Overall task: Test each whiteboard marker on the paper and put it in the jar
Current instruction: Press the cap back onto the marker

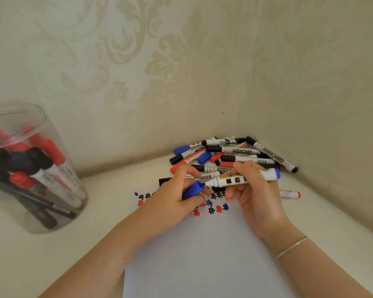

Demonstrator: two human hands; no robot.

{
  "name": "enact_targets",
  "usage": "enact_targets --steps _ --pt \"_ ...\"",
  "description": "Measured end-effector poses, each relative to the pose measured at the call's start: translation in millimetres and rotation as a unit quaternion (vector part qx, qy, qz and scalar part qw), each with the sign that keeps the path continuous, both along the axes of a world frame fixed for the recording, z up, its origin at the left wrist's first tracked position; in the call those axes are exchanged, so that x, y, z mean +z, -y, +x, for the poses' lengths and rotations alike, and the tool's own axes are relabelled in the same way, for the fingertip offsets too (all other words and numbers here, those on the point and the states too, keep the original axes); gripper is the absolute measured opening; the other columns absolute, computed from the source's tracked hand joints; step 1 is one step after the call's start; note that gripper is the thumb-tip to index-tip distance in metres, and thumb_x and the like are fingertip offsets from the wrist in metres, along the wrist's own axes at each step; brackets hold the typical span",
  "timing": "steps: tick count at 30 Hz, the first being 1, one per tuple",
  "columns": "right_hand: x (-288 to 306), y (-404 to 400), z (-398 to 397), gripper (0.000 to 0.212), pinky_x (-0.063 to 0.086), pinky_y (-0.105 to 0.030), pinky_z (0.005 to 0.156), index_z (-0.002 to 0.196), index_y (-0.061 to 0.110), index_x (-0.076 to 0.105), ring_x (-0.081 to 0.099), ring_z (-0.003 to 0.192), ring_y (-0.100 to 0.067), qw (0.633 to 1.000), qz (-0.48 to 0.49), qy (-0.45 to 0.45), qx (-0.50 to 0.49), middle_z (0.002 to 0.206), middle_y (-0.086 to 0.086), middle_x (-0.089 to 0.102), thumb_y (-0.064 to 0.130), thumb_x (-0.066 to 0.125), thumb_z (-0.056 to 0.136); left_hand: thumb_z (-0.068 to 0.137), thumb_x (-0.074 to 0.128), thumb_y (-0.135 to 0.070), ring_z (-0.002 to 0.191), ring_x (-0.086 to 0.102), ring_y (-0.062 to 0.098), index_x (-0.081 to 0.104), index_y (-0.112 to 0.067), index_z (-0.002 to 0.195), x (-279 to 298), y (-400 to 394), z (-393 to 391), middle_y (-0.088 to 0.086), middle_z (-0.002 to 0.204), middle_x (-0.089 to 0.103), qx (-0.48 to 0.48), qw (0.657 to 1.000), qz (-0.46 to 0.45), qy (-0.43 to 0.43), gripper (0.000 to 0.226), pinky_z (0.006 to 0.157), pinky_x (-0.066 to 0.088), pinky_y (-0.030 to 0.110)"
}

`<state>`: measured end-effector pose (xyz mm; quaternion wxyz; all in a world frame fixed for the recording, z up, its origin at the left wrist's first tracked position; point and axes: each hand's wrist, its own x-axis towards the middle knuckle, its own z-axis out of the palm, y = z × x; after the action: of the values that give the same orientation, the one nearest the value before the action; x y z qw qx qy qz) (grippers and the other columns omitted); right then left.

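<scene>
Above the paper [202, 254], right hand [254, 196] gripping an uncapped blue marker [243, 179] with curled fingers, left hand [177, 201] pinching its blue cap [192, 190], marker pile [230, 153] lying beyond the paper, jar [30, 168] standing well left of it.

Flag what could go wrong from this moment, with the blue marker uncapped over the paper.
1. The left hand grips the blue cap apart from the blue marker in the right hand; the bare tip could smear fingers.
2. The marker pile lies right behind both hands, so a knock could scatter it.
3. The jar stands far left, a long reach across.
</scene>
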<state>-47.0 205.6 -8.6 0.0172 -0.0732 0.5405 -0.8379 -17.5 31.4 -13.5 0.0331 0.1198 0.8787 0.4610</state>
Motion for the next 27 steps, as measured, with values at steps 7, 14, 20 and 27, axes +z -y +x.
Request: enact_targets --steps 7,14,20,27 --pt "-3.2 1.0 0.0 0.012 0.043 -0.025 0.040 0.074 0.001 0.059 0.047 0.037 -0.017 0.993 0.118 0.002 0.021 0.072 -0.019 0.065 0.008 0.066 0.082 0.089 0.064 -0.019 0.075 0.062 -0.003 0.049 -0.038 0.096 -4.2 -0.4 -0.5 -0.015 0.100 0.068 -0.005 1.000 0.004 -0.023 0.025 0.070 0.049 0.020" --pt "5.6 -2.2 -5.9 0.036 0.055 -0.033 0.050 0.094 -0.006 0.065 0.063 0.052 -0.028 0.996 -0.003 0.062 0.063 0.081 -0.028 0.065 0.026 0.049 0.092 0.092 0.058 -0.027 0.069 0.055 -0.003 0.062 -0.037 0.102 2.8 4.5 -2.6 -0.020 0.078 0.061 0.036 0.996 0.080 -0.033 0.015 0.065 0.046 0.013" --pt "14.7 19.8 -10.4 0.013 0.045 -0.030 0.041 0.088 0.005 0.060 0.053 0.036 -0.024 0.976 0.214 -0.034 -0.008 0.071 -0.011 0.056 0.011 0.051 0.096 0.088 0.060 -0.036 0.041 0.030 0.004 0.067 -0.020 0.086 10.6 6.8 3.0 -0.013 0.047 0.039 0.133 0.970 0.205 -0.001 0.018 0.047 0.028 0.021" --pt "39.9 40.2 -12.1 0.013 0.037 -0.023 0.036 0.090 0.011 0.064 0.045 0.028 -0.020 0.956 0.269 -0.112 0.014 0.053 0.003 0.056 0.017 0.053 0.095 0.090 0.057 -0.037 0.043 0.019 0.007 0.063 -0.018 0.071 17.5 8.4 11.7 -0.011 0.047 0.025 0.181 0.928 0.323 0.029 0.027 0.041 0.020 0.020"
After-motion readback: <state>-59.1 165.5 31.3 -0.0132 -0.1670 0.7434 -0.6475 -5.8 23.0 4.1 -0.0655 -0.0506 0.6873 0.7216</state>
